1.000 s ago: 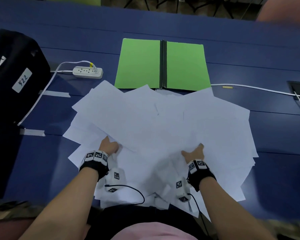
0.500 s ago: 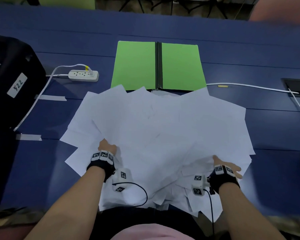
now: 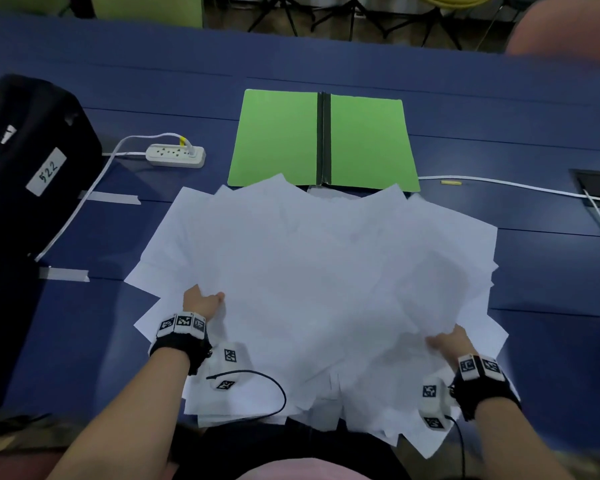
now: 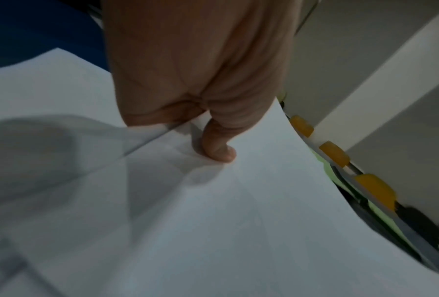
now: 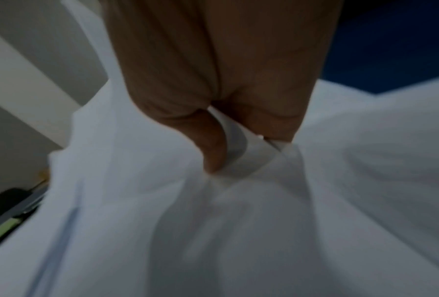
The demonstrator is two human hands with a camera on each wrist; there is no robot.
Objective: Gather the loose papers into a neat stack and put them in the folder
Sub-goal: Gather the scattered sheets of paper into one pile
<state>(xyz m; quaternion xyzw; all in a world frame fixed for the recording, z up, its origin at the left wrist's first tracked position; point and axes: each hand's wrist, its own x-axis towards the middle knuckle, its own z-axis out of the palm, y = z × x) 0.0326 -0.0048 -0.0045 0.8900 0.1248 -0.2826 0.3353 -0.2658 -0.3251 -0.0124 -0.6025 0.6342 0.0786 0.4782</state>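
Fingers (image 5: 213, 144) of both hands pinch papers (image 3: 326, 271) at near edges.

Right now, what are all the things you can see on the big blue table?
papers: many, white, fanned out in a messy pile at the near middle, far edges overlapping the folder
folder: one, green with a dark spine, lying open behind the papers
power strip: one, white, left of the folder
cable: one, white, right of the folder
black case: one, labelled 522, far left
tape strips: two, grey, left side
table: one, blue
left hand: pinching papers at the pile's left
right hand: pinching papers at the pile's right
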